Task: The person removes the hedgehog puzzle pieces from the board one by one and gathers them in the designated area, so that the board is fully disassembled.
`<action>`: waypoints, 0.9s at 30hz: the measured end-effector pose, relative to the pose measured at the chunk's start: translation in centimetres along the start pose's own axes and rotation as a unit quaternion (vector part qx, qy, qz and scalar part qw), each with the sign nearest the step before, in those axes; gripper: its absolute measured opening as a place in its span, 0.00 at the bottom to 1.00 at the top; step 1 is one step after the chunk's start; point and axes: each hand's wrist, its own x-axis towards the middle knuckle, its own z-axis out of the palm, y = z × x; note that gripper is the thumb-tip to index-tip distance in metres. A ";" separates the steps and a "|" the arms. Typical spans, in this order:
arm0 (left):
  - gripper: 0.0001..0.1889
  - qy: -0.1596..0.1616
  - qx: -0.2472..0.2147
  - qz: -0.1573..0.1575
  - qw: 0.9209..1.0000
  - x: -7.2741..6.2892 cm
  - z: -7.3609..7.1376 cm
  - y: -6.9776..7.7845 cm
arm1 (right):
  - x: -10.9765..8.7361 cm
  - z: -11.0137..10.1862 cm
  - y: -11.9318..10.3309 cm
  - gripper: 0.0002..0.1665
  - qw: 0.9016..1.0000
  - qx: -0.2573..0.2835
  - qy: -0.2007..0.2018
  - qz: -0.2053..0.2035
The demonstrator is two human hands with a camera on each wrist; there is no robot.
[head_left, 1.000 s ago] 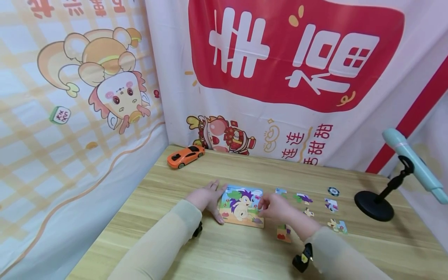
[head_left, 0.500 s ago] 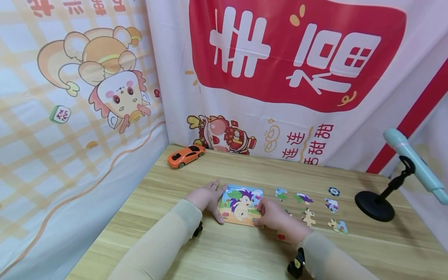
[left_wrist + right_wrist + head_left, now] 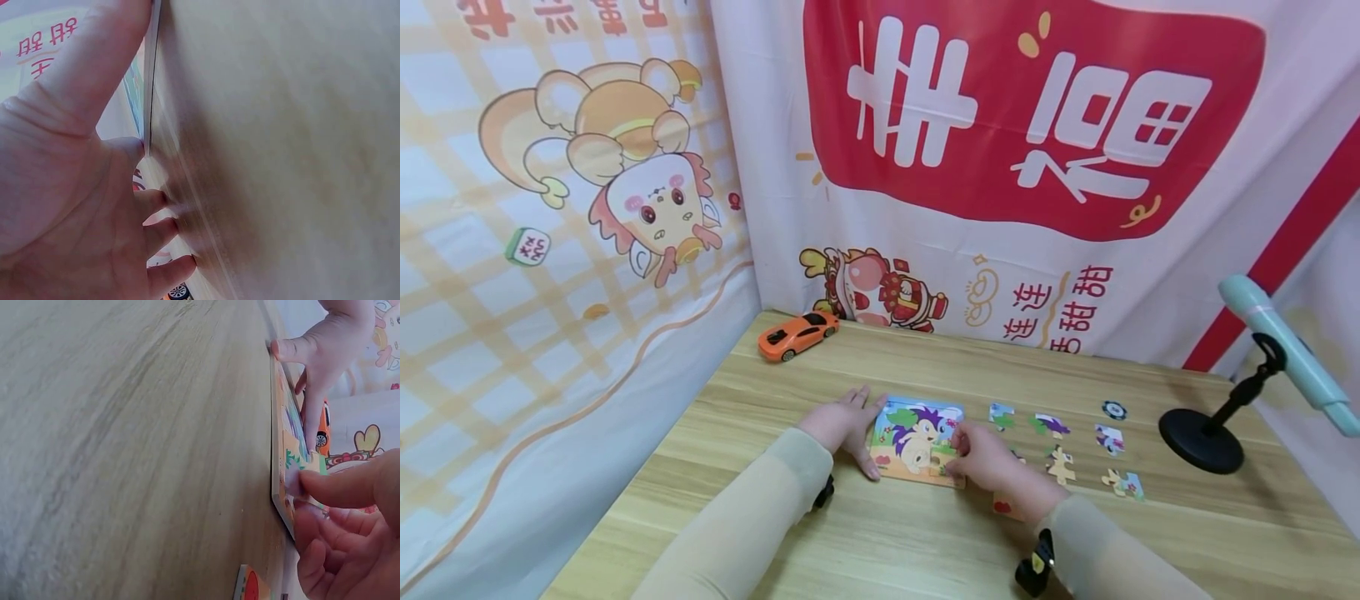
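A hedgehog jigsaw board [image 3: 901, 476] lies on the wooden table. My left hand [image 3: 847, 429] is spread along its left side, fingers extended and thumb near the lower left corner. In the left wrist view the thumb of that left hand [image 3: 81, 75] lies against the board's edge. Over the board's lower right part, my right hand [image 3: 991, 458] pinches a puzzle piece [image 3: 294, 464] with green grass on it, between thumb and fingers. The piece is at the board's surface; whether it is seated flat cannot be told. The right fingers partly cover it.
Several loose puzzle pieces, including a tan one [image 3: 1061, 467] and a purple one [image 3: 1052, 425], lie right of the board. Part of a red-marked piece [image 3: 1006, 506] shows below my right wrist. An orange toy car [image 3: 799, 335], a round blue token [image 3: 1115, 410] and a microphone stand [image 3: 1202, 442] stand farther out.
My right hand has come slightly down to the board's lower right part with the piece, uncovering loose pieces behind it. In the last half second it barely shifts. My left hand has stayed put.
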 end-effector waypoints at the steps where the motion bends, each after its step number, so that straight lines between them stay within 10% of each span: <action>1: 0.81 0.000 0.000 0.000 1.000 0.0 0.0 0.1 | -0.1 -0.1 0.0 0.12 1.000 0.016 -0.003 -0.001; 14: 0.78 -0.001 -0.021 -0.009 1.000 -2.8 -1.2 1.5 | -3.5 -10.4 -0.2 0.08 0.995 0.072 0.043 -0.058; 27: 0.80 0.004 -0.004 -0.004 1.000 -0.6 -0.2 0.4 | -11.6 -18.5 4.6 0.08 0.997 -0.001 0.078 -0.004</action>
